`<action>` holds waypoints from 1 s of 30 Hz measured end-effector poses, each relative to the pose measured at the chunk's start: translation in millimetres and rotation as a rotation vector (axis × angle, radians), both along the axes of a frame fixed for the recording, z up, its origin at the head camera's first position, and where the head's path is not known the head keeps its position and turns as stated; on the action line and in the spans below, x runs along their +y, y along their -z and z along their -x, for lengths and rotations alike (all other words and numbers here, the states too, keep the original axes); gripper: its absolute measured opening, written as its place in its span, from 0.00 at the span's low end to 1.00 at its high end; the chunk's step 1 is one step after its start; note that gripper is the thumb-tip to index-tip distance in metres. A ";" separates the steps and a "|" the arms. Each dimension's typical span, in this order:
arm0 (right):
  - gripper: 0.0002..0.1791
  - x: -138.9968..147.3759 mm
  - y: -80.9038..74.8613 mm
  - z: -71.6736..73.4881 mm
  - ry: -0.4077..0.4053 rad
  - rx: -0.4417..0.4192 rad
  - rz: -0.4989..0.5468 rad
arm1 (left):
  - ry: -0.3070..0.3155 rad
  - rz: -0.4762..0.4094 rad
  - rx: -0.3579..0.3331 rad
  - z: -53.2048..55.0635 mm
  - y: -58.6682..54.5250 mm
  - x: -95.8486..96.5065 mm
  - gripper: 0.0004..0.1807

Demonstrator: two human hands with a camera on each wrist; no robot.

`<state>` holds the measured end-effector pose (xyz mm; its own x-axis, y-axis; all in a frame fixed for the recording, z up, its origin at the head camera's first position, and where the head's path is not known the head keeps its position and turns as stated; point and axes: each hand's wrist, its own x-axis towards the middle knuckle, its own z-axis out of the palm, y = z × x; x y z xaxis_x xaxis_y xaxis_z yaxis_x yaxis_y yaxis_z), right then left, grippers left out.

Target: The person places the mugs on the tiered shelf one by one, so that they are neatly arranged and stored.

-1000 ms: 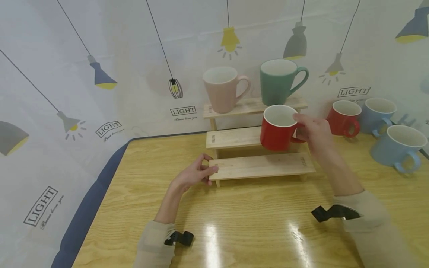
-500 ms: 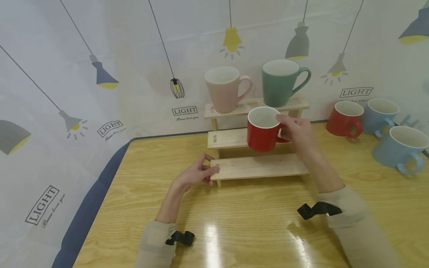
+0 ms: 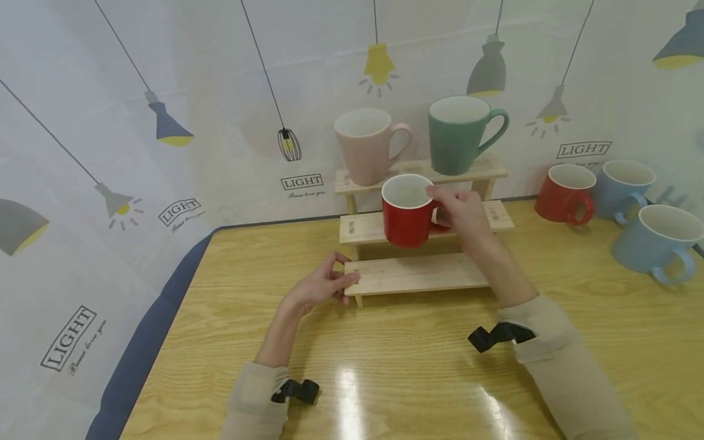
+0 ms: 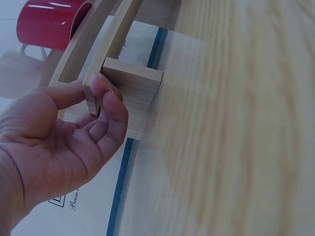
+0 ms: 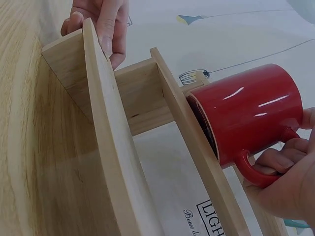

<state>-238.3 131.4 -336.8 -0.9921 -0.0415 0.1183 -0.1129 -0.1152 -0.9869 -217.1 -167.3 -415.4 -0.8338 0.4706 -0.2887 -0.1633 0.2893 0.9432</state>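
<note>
A red mug (image 3: 406,219) with a white inside stays upright over the middle step of a three-step wooden rack (image 3: 418,273). My right hand (image 3: 463,221) grips it by the handle, thumb near the rim. In the right wrist view the mug's base (image 5: 203,129) is right at the middle board. My left hand (image 3: 321,284) pinches the left end of the lowest board (image 4: 109,44), thumb on top and fingers beneath. On the top step stand a pink mug (image 3: 364,150) at the left and a green mug (image 3: 458,137) at the right, both handles pointing right.
Right of the rack, another red mug (image 3: 563,194) and two light blue mugs (image 3: 621,186) stand on the wooden table (image 3: 418,366). The nearer blue mug (image 3: 651,241) is closer to the right edge. A white cloth (image 3: 231,73) printed with lamps hangs behind the table.
My right hand has carried the red mug leftward along the rack, from the right part of the middle step to its centre. My left hand keeps its hold on the lowest board.
</note>
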 end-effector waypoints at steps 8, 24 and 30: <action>0.20 -16.9 -0.9 8.0 -0.005 0.005 -0.060 | -0.008 -0.004 -0.005 0.0 -0.2 1.1 0.24; 0.24 -41.1 2.0 26.0 -0.043 0.021 -0.125 | -0.008 0.003 0.001 -0.2 0.7 -0.2 0.24; 0.25 -46.4 1.0 30.2 -0.040 0.021 -0.157 | -0.006 0.014 0.005 -0.1 0.8 -1.1 0.25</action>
<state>-268.6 85.0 -337.8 -0.9867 -0.1004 0.1278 -0.1320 0.0360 -0.9906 -217.0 -168.4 -416.2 -0.8381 0.4615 -0.2909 -0.1599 0.3020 0.9398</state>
